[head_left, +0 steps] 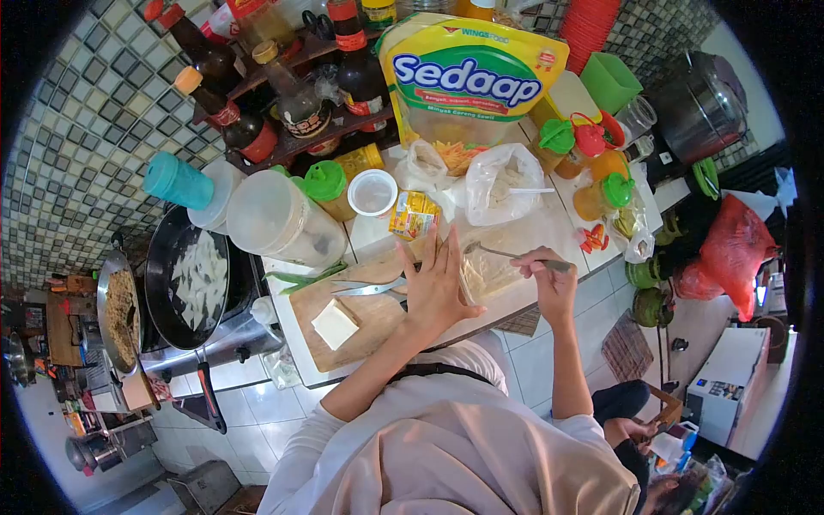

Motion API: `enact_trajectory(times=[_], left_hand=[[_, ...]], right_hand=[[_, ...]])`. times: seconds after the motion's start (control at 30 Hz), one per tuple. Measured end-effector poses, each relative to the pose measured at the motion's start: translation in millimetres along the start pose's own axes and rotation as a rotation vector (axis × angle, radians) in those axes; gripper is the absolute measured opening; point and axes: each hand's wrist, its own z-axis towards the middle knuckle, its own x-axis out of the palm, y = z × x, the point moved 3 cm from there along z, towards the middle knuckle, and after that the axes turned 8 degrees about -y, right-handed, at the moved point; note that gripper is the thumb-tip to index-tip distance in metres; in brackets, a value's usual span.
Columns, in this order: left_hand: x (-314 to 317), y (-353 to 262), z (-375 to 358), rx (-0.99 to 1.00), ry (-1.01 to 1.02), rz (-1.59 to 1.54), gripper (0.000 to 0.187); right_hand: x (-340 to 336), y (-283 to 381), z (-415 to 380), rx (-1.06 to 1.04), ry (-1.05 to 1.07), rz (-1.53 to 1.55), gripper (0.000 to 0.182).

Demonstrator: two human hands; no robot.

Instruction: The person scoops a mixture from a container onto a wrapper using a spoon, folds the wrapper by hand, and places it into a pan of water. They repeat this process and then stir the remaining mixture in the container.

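My right hand [549,276] is closed around the handle of a metal spoon [491,250], whose bowl end reaches over a clear container [487,279] with pale contents. With fingers spread, my left hand [435,287] rests at the container's left side, its thumb near the rim. Left of that hand, a white block [335,324] lies on the wooden cutting board [311,299], and scissors [369,288] lie behind it. Just beyond my left fingertips are a yellow packet [415,215] and a small white cup [372,193]. A plastic bag of white powder [506,193] stands behind the container.
A black pan [159,287] with white pieces and a wok [118,318] of brown food sit at the left. Bottles [296,103], a large Sedaap pouch [470,81] and lidded jars [596,197] line the back. Another person [631,427] is at the lower right.
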Motion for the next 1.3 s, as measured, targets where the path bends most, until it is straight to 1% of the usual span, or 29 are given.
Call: enact_trajectory(times=[0.07,0.2,0.27,0.3,0.37,0.4,0.47,0.5,0.57,0.6,0.67,0.9,1.0,1.07,1.1,1.17,1.3], left_hand=[[-1,0,0,-0.011,0.035,0.026,0.123],[-5,0,2,-0.026,0.068,0.053,0.121],[-5,0,1,-0.009,0.051,0.054,0.120],[-4,0,1,-0.014,0.048,0.050,0.120],[-3,1,1,-0.014,0.088,0.051,0.124],[-3,1,1,-0.016,0.086,0.050,0.124],[-3,1,1,-0.017,0.085,0.030,0.123],[-3,2,0,-0.023,0.085,0.030,0.123],[-3,2,0,0.007,0.056,0.009,0.121],[-3,1,0,0.007,0.056,0.008,0.121],[-5,1,0,0.010,0.043,-0.013,0.120],[-4,1,-1,0.020,0.005,0.014,0.120],[-4,2,-1,0.019,0.018,0.012,0.120],[-5,1,-1,0.022,0.008,0.016,0.120],[-4,1,-1,0.023,0.008,0.016,0.120],[-3,2,-1,0.033,0.004,0.031,0.121],[-6,1,-1,0.031,-0.015,0.033,0.122]], right_hand=[[7,-3,4,0.026,0.061,-0.078,0.020],[1,-5,4,-0.014,0.114,-0.170,0.021],[-6,-3,3,-0.112,0.231,-0.207,0.023],[-8,-2,3,-0.113,0.236,-0.211,0.023],[-11,-1,2,-0.089,0.195,-0.155,0.031],[-13,-3,3,-0.090,0.198,-0.156,0.031],[-16,-12,6,-0.063,0.090,-0.127,0.038],[-13,-16,6,-0.061,0.095,-0.125,0.038],[-10,-25,8,0.027,0.060,-0.092,0.043],[-10,-25,9,0.026,0.060,-0.093,0.043],[-9,-28,12,0.144,0.017,-0.093,0.042],[-11,-32,19,0.265,-0.073,-0.176,0.043],[-12,-32,20,0.291,-0.107,-0.137,0.044],[-14,-35,22,0.385,-0.098,-0.121,0.043],[-15,-38,23,0.385,-0.099,-0.121,0.043],[-18,-52,26,0.449,-0.105,-0.008,0.041],[-24,-60,31,0.463,-0.112,0.050,0.040]])
